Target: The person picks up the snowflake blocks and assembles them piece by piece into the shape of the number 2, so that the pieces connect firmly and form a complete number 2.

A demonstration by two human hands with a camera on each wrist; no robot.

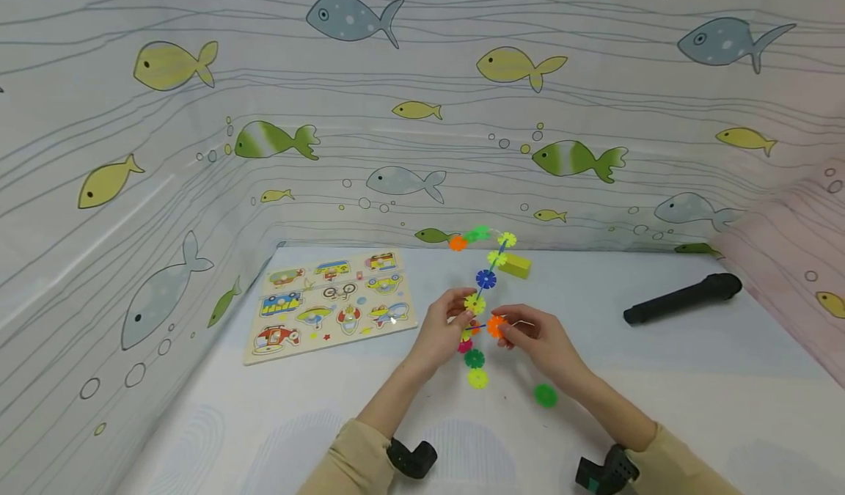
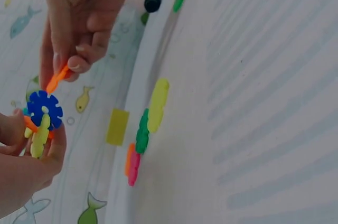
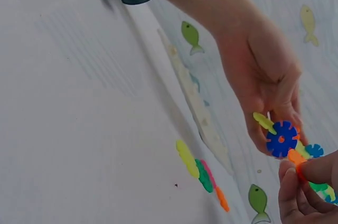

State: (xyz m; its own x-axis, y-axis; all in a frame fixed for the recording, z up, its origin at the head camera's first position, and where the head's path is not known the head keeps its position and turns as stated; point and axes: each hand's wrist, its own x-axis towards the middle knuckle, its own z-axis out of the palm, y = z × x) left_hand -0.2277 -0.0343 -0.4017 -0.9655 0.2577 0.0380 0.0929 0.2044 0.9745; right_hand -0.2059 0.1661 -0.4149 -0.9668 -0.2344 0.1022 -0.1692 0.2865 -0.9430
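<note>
My left hand (image 1: pixel 441 334) grips a chain of plastic snowflake discs near its lower end. From there the chain runs up and away through a yellow disc (image 1: pixel 474 303), a blue disc (image 1: pixel 485 279) and more yellow ones, then bends left to green pieces (image 1: pixel 477 234) and an orange end disc (image 1: pixel 458 243). Another blue disc (image 3: pixel 281 139) shows at the held end in the right wrist view. Thumb and fingers of my right hand (image 1: pixel 538 337) pinch an orange disc (image 1: pixel 496 326), whose edge meets that blue disc.
Loose discs lie on the table below the hands: pink (image 1: pixel 465 346), dark green (image 1: pixel 474 358), yellow (image 1: pixel 478 378), and a green one (image 1: pixel 545 395) nearer the right forearm. A wooden picture puzzle board (image 1: pixel 333 304) lies left, a yellow block (image 1: pixel 515 265) behind, a black microphone (image 1: pixel 683 298) right.
</note>
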